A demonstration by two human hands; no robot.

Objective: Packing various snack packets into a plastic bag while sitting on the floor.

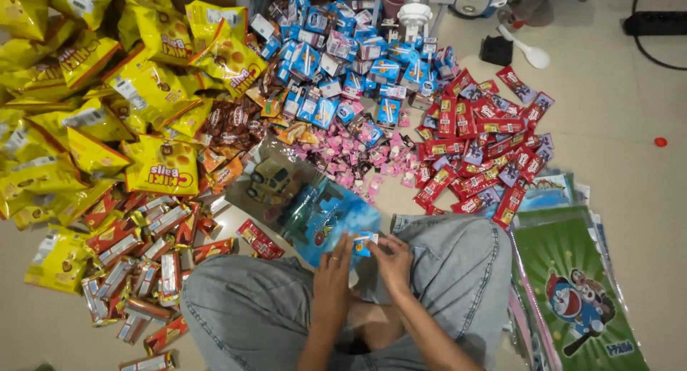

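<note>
Hands (361, 260) grip bag (325, 217) (blue) — snacks (157, 92) around.

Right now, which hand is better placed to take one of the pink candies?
Probably the right hand. The pink candies lie ahead, slightly to its side, and the left hand holds the blue bag open. Both hands touch a small blue pack.

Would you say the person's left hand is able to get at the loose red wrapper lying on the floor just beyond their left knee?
Probably yes. The red wrapper lies on bare floor close to the left hand, with nothing over it. But that hand is now holding the blue gift bag together with the right hand.
</note>
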